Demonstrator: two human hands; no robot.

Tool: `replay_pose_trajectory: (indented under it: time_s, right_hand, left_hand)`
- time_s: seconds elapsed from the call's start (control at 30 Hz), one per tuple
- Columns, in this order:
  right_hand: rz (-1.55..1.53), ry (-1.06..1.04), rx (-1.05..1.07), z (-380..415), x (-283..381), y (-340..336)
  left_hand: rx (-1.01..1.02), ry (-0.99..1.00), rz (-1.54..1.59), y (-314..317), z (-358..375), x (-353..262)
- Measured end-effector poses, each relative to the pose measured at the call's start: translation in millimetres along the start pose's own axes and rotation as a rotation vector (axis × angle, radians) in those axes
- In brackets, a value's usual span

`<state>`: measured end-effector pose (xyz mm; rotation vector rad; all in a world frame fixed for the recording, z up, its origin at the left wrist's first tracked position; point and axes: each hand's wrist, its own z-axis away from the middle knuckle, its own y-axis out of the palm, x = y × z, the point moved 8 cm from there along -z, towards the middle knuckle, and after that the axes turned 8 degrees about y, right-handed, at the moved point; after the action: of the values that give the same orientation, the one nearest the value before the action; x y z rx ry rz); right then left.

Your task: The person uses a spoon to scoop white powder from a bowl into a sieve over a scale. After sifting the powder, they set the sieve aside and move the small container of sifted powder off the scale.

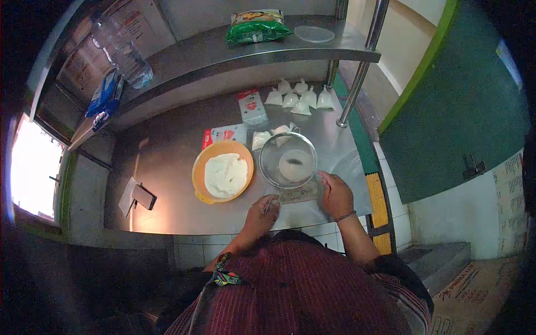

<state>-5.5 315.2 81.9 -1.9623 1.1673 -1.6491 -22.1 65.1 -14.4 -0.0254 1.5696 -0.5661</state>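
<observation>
My left hand is closed around the thin metal handle of a round mesh sieve, near the front of the steel table. The sieve overlaps a kitchen scale in this view. Through the mesh shows a pale round shape with a dark spot in its middle. My right hand is at the right edge of the scale, fingers partly extended and nothing visible in them. Left of the sieve stands an orange bowl holding a heap of white powder.
Behind the sieve are small tied bags of white powder and two red-and-white boxes. A phone on a stand is at the left. The overhead shelf carries a green packet and plastic bottles.
</observation>
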Motion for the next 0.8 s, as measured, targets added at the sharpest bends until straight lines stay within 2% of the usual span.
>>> replay_pose_trajectory:
  time_s: [0.07, 0.1, 0.17, 0.3, 0.37, 0.5, 0.57, 0.6, 0.67, 0.8]
  right_hand:
    - [0.027, -0.078, -0.051, 3.8, 4.4, 0.7]
    - [0.024, -0.083, -0.051, 3.0, 5.6, 1.4]
    - [0.091, -0.039, -0.007, 5.1, 2.0, 6.4]
    - [0.065, -0.068, -0.047, 5.2, 0.7, 4.4]
    - [0.108, 0.016, 0.045, 6.1, -3.1, 8.3]
    - [-0.015, -0.031, -0.03, 6.0, -10.7, 7.9]
    - [-0.199, 0.101, -0.134, 8.5, -17.2, -4.9]
    - [-0.197, 0.104, -0.133, 8.8, -19.2, -4.1]
    - [-0.315, 0.226, -0.278, 9.4, -39.3, -12.1]
    - [-0.357, 0.286, -0.267, 6.7, -65.5, -7.4]
  left_hand:
    - [-0.033, 0.151, -0.057, -1.2, -0.1, -4.5]
    - [-0.038, 0.153, -0.059, -4.6, -0.2, -10.6]
    - [0.054, -0.006, 0.042, -2.0, 5.0, -13.8]
    - [0.047, -0.014, 0.027, 1.4, 4.4, 2.3]
    - [-0.051, 0.249, -0.194, -7.7, 9.8, -28.4]
    - [0.002, 0.182, -0.126, -2.7, 3.9, -7.0]
    - [-0.049, 0.153, -0.112, -6.9, 9.6, -15.5]
    - [-0.047, 0.151, -0.109, -8.1, 11.7, -23.4]
    - [-0.014, -0.015, -0.009, -7.1, 11.3, -24.0]
    - [-0.02, 0.004, 0.117, -8.0, 10.4, -22.2]
